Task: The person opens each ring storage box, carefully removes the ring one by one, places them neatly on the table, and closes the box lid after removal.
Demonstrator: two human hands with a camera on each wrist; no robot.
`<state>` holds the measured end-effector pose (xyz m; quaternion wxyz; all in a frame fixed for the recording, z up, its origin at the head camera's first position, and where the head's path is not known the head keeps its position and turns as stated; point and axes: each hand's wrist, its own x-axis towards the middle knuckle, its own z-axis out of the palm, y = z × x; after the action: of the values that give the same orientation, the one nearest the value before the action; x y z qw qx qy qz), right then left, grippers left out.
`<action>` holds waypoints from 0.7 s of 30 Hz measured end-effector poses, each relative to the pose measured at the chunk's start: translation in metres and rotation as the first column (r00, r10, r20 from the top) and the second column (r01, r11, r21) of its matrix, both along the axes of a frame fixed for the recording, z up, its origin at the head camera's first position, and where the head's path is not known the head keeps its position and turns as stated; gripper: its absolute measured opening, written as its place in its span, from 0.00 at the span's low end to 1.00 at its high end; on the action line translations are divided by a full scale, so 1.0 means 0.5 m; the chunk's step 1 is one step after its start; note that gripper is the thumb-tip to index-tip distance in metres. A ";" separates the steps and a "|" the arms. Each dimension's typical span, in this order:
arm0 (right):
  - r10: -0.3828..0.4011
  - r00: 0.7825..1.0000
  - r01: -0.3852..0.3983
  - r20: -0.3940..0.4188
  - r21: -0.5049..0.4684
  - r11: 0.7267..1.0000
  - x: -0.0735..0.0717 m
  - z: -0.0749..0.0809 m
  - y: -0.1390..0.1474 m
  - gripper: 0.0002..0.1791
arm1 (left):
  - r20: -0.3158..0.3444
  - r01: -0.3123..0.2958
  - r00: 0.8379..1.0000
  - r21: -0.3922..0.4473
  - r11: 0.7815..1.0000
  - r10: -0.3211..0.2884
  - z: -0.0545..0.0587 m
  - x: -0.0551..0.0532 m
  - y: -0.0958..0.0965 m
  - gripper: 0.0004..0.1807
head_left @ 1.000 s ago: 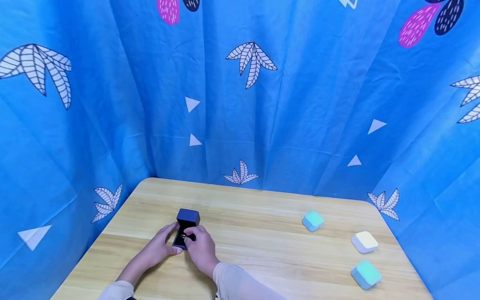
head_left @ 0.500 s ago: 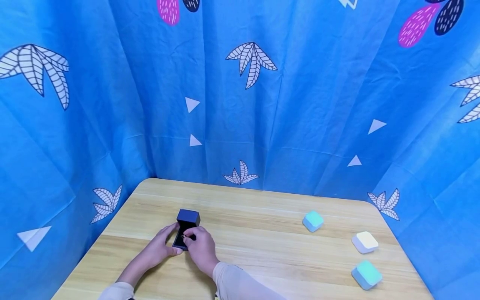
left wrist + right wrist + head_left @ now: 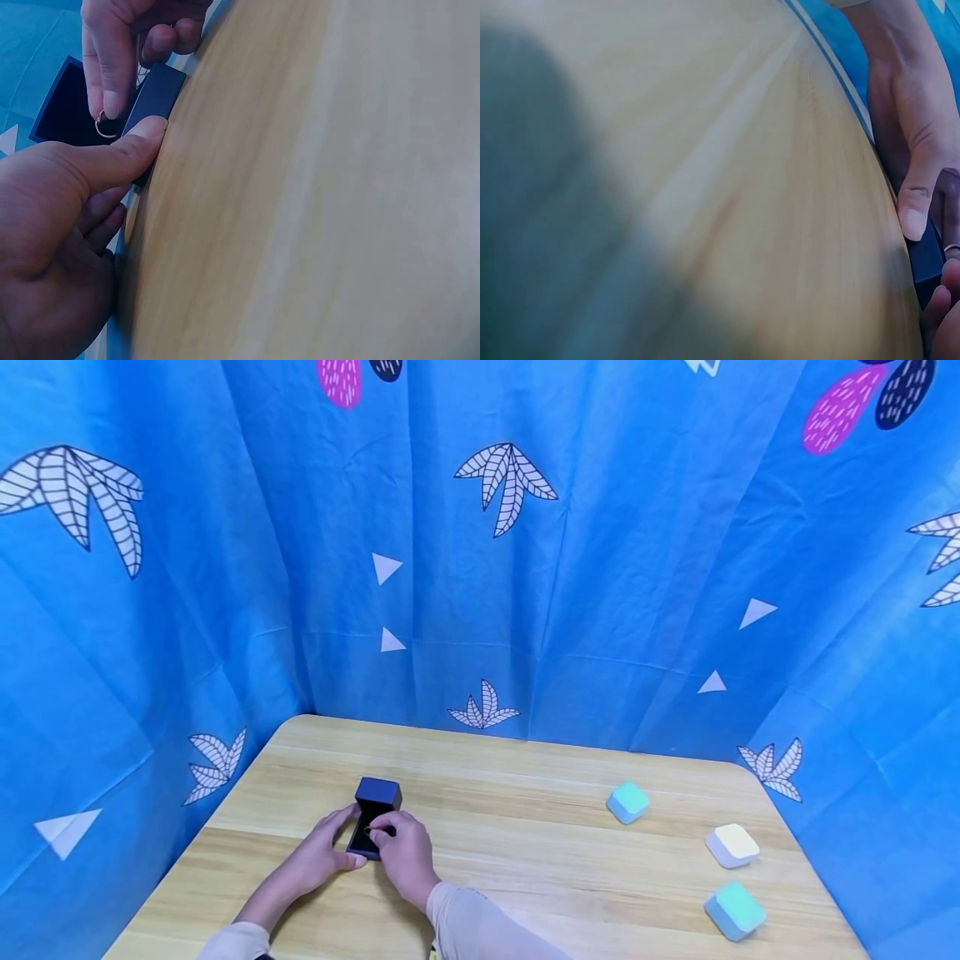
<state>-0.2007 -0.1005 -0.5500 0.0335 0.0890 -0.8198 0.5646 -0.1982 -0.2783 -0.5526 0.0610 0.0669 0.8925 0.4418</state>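
Observation:
A dark blue ring box (image 3: 378, 792) stands on the wooden table with its lid raised. My left hand (image 3: 311, 858) grips the box's base from the left, thumb on the front face, as the left wrist view shows. Between thumb and fingertips of my right hand (image 3: 408, 858) is a thin ring (image 3: 106, 134), pinched just over the dark inside of the box. Part of the ring's band is hidden behind the fingertips. In the right wrist view only the box's front side (image 3: 927, 264) and the tips of a few fingers show.
To the right on the table (image 3: 525, 827) lie a teal block (image 3: 627, 802), a white block (image 3: 732, 845) and another teal block (image 3: 735, 910). A blue patterned curtain (image 3: 480, 610) surrounds the table's back and sides.
The right fingertips have shifted slightly, and the ring now shows as a thin loop instead of a bright golden spot. The left hand and the box have stayed in place.

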 end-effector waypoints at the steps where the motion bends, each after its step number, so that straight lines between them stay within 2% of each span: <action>1: -0.002 1.000 0.002 0.007 -0.010 1.000 0.000 0.001 0.000 0.05 | 0.001 -0.004 1.000 0.006 1.000 0.004 -0.001 -0.001 0.000 0.51; 12: -0.008 0.999 0.011 0.040 -0.069 0.998 -0.001 -0.004 0.003 0.04 | -0.002 0.003 1.000 0.011 1.000 -0.003 -0.001 -0.004 0.000 0.51; 21: 0.024 0.989 -0.003 0.146 -0.144 0.990 0.016 -0.001 0.008 0.04 | -0.007 0.005 1.000 0.003 1.000 -0.005 0.000 0.000 -0.001 0.50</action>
<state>-0.1927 -0.0966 -0.5505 -0.0246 0.0500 -0.7766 0.6275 -0.1982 -0.2789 -0.5527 0.0588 0.0707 0.8919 0.4429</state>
